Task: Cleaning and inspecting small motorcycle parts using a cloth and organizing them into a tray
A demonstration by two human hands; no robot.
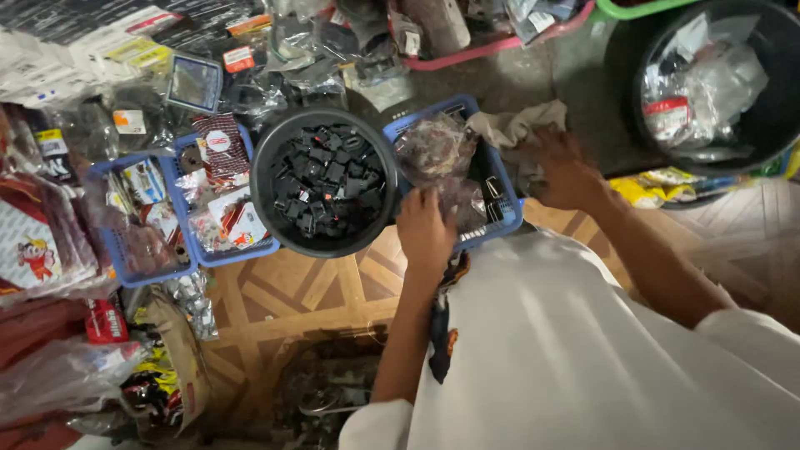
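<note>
1. Head view, looking down: a person in a white shirt leans over a patterned floor crowded with goods.
2. The left hand reaches into a blue basket, fingers curled on a clear bag of small dark parts; how firmly it grips cannot be told.
3. The right hand is blurred, just beside the basket's far edge, touching a beige cloth; its grip cannot be told.
4. A black bowl of black parts sits touching the basket's left side.
5. A black bin holding plastic wrappers stands well apart, upper right.
</note>
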